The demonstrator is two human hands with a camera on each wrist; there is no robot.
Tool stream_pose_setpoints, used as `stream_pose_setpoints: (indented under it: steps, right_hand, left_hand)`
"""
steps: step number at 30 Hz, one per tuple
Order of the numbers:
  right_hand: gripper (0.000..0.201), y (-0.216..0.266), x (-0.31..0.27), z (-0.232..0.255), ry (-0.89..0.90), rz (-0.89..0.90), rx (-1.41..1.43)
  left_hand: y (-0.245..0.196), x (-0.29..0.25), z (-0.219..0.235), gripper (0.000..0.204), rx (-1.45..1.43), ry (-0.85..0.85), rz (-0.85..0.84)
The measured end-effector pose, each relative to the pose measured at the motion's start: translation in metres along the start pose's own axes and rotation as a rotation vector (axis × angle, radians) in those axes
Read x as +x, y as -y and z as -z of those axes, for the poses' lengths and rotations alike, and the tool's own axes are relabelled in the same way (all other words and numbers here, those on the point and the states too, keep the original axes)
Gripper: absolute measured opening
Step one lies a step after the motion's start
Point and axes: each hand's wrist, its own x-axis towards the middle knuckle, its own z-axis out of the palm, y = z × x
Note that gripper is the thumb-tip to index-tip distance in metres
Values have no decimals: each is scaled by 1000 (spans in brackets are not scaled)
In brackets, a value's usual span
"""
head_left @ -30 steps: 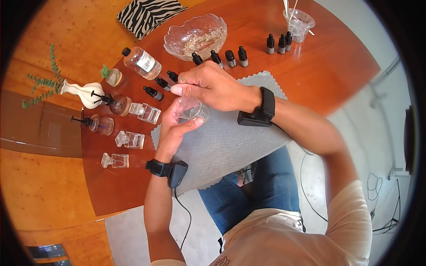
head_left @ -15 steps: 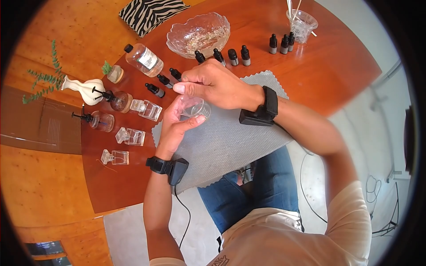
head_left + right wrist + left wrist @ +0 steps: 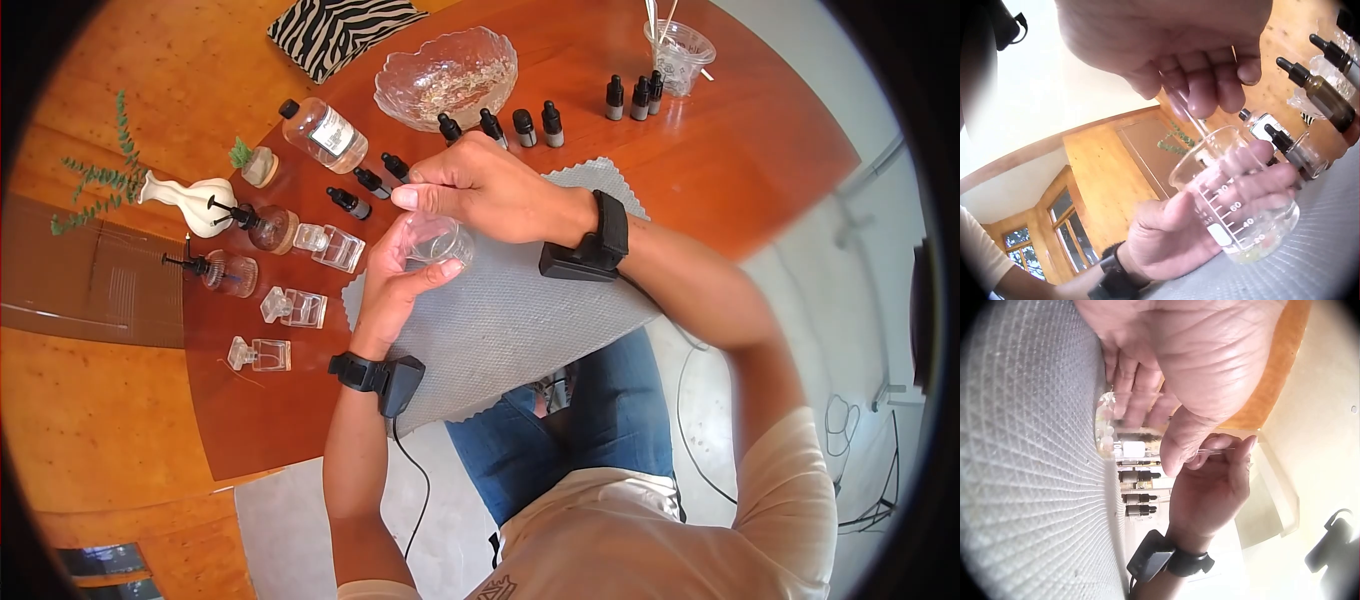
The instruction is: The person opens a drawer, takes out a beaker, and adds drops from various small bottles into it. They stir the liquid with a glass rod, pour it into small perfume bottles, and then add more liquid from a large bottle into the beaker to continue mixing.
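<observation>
Left hand grips clear graduated beaker, on or just above grey mat; liquid inside. Right hand pinches thin clear rod, lower end within beaker mouth. Judged: beaker light, rigid, smooth, breakable, best held round sidewall; rod likely brittle, best pinched near top.

Head view | vs 1 s ago | framing shifted slightly | labelled bottle appears farther right

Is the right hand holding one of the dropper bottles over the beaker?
No, the right hand pinches a thin clear rod that slants down to the mouth of the beaker.
</observation>
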Motion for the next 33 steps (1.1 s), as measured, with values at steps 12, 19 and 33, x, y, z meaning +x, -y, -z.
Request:
stream_pose_setpoints:
  steps: [12, 19, 33]
  right_hand:
    - [39, 0, -1, -5, -31, 42, 12]
    - [41, 1, -1, -5, -19, 40, -21]
    - [52, -6, -1, -11, -96, 110, -24]
  left_hand:
    - [-1, 1, 1, 70, 42, 22, -3]
    - [-1, 0, 0, 72, 6, 12, 14]
    - [0, 1, 0, 73, 8, 14, 1]
